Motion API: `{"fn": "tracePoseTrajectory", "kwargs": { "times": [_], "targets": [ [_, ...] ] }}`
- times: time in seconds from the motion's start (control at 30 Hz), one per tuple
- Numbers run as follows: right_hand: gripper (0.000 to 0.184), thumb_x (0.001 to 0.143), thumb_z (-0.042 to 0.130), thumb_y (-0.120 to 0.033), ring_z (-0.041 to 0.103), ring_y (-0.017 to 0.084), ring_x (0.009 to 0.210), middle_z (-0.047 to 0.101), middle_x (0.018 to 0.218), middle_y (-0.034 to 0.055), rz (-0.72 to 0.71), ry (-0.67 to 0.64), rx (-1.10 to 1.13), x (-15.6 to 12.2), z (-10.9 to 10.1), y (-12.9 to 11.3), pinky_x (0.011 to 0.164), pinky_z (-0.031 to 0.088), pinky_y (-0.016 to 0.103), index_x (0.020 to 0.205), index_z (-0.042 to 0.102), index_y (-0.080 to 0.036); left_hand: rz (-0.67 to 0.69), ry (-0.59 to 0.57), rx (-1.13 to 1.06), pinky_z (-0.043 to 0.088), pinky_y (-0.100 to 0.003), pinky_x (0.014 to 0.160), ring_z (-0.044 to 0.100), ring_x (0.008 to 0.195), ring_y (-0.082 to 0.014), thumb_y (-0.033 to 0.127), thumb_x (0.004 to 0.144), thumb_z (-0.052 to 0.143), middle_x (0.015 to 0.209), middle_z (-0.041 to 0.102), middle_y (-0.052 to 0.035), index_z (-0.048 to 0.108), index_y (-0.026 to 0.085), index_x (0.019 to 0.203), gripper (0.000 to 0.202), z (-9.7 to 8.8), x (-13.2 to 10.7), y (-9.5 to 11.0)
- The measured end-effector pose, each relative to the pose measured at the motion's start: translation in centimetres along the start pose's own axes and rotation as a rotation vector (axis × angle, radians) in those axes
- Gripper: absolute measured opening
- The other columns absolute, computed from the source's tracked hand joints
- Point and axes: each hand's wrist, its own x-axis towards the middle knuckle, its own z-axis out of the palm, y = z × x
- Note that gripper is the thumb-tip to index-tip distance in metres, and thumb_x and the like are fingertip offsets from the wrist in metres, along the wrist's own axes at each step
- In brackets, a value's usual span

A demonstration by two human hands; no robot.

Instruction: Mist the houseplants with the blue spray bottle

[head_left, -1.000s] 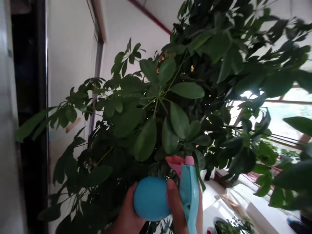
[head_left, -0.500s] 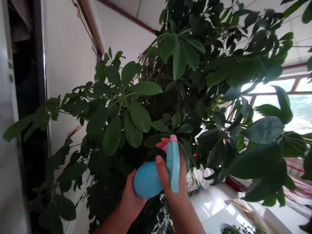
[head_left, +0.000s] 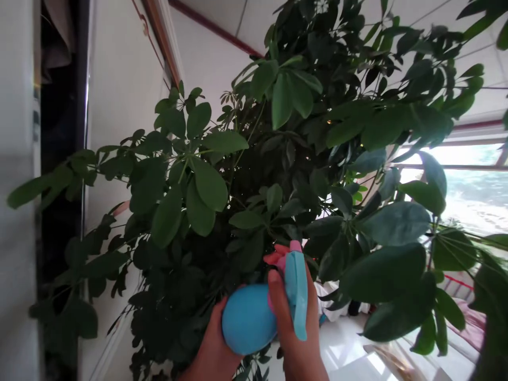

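Note:
A blue spray bottle with a light-blue and pink head is held in both hands, low in the middle of the view. My left hand cups the round blue body from the left and below. Around the neck and trigger side of the head, my right hand is closed, thumb toward me; some of its fingers are hidden behind the head. The pink nozzle points up toward a large leafy green plant, whose leaves hang just above and beyond the bottle.
A pale wall and a dark opening stand to the left. Bright windows show through leaves on the right. Below them lie a sunlit white surface and pink cloth. Big leaves reach close on the right.
Both hands and the spray bottle have shifted down and slightly right in the view. The camera view has moved too, with the near leaves shifting left. The grip looks the same.

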Motion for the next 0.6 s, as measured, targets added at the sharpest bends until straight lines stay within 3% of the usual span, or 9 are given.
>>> {"fn": "tracePoseTrajectory", "kwargs": {
  "times": [0.13,0.23,0.4,0.5,0.6],
  "targets": [
    [0.031,0.083,0.057,-0.035,0.064,0.025,0.097,0.066,0.106,0.0083,0.027,-0.076,-0.064,-2.6,-0.1,-0.9,0.076,0.053,0.038,0.112,0.058,-0.024,-0.162,-0.037,-0.017,0.047,-0.047,0.093,0.065,0.106,-0.0338,0.049,0.081,0.055,0.092,0.076,-0.0077,0.068,0.021,0.106,0.040,-3.2,-1.3,-2.3],
    [0.028,0.081,0.058,-0.035,0.063,0.025,0.101,0.066,0.107,0.0068,0.084,-0.120,-0.090,-4.9,0.3,-1.6,0.081,0.052,0.039,0.107,0.057,-0.025,-0.233,-0.151,-0.025,0.046,-0.046,0.094,0.064,0.107,-0.0346,0.051,0.076,0.061,0.091,0.077,-0.0075,0.073,0.020,0.087,0.035,-5.1,-3.2,-3.0],
    [0.030,0.080,0.058,-0.031,0.062,0.025,0.104,0.066,0.109,0.0072,0.112,-0.239,-0.088,-8.1,0.6,-1.8,0.077,0.053,0.033,0.109,0.056,-0.024,-0.263,-0.256,0.063,0.041,-0.035,0.104,0.060,0.116,-0.0245,0.038,0.083,0.062,0.108,0.074,-0.0055,0.073,0.017,0.101,0.030,-8.6,-6.3,-1.6],
    [0.035,0.080,0.056,-0.024,0.064,0.023,0.098,0.066,0.107,0.0064,0.103,-0.307,-0.090,-9.6,0.3,-1.5,0.079,0.053,0.031,0.116,0.054,-0.024,-0.285,-0.369,0.079,0.037,-0.036,0.109,0.054,0.125,-0.0243,0.040,0.082,0.065,0.124,0.067,-0.0073,0.069,0.017,0.113,0.038,-11.3,-7.5,-0.8],
    [0.041,0.078,0.054,-0.019,0.064,0.020,0.090,0.063,0.104,0.0067,0.113,-0.398,-0.076,-11.5,-0.5,-1.1,0.077,0.054,0.030,0.119,0.050,-0.023,-0.319,-0.295,0.152,0.043,-0.035,0.103,0.062,0.112,-0.0237,0.036,0.084,0.064,0.108,0.073,-0.0075,0.072,0.017,0.104,0.029,-13.7,-8.4,-1.3]
  ]
}}
